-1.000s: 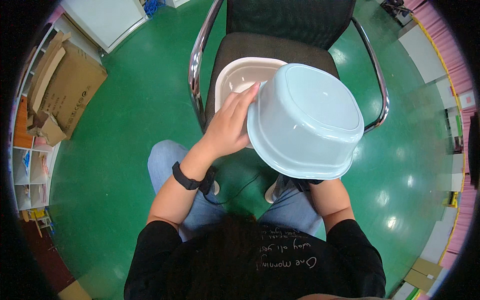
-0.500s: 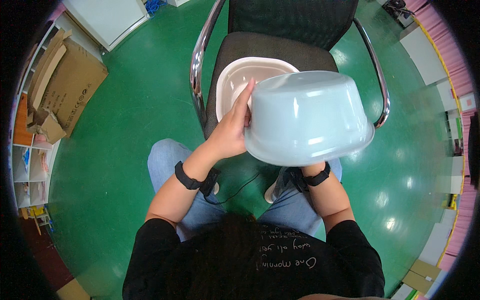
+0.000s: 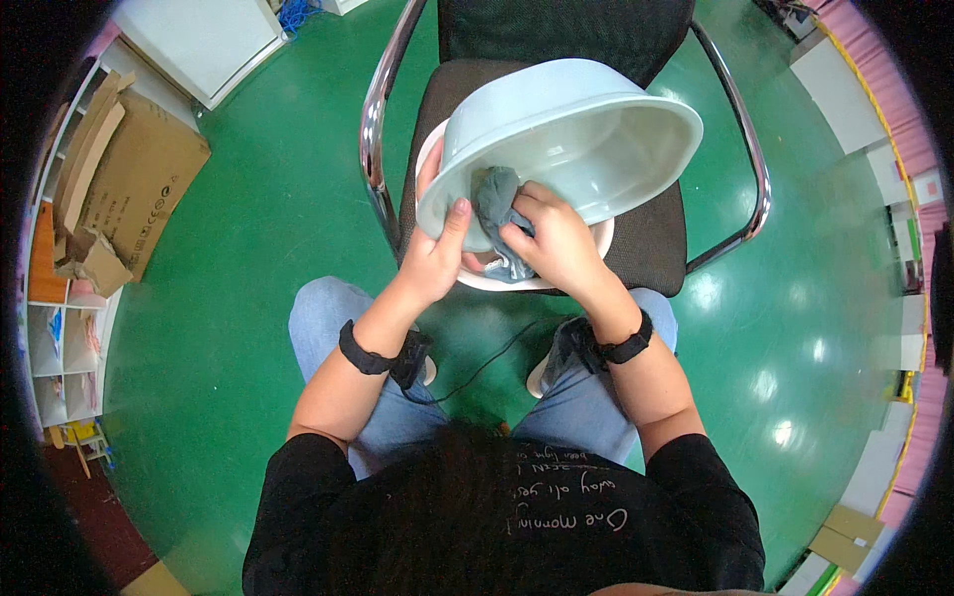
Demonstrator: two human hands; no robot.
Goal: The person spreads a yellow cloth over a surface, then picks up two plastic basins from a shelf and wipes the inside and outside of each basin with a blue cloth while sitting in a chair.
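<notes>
A light blue plastic basin [image 3: 616, 149] is tilted on its side, its open mouth turned toward me and to the right. My left hand [image 3: 437, 243] grips its left edge, thumb over the rim and fingers behind the wall. Inside the basin's left part, my right hand [image 3: 552, 238] is closed on a bunched grey-blue cloth [image 3: 497, 204] and presses it against the inner wall. Beneath lies a pale pink basin [image 3: 604, 236] on the chair seat, mostly hidden by the blue one.
The black office chair [image 3: 646, 238] stands in front of me, with curved chrome armrests [image 3: 374, 129] on both sides. A cardboard box [image 3: 149, 179] leans by white shelves [image 3: 79, 343] at the left. A thin black cable [image 3: 487, 372] lies between my feet on the green floor.
The blue basin has turned from bottom-up to mouth toward me and shifted left. My right hand and the cloth, hidden before, now show inside it.
</notes>
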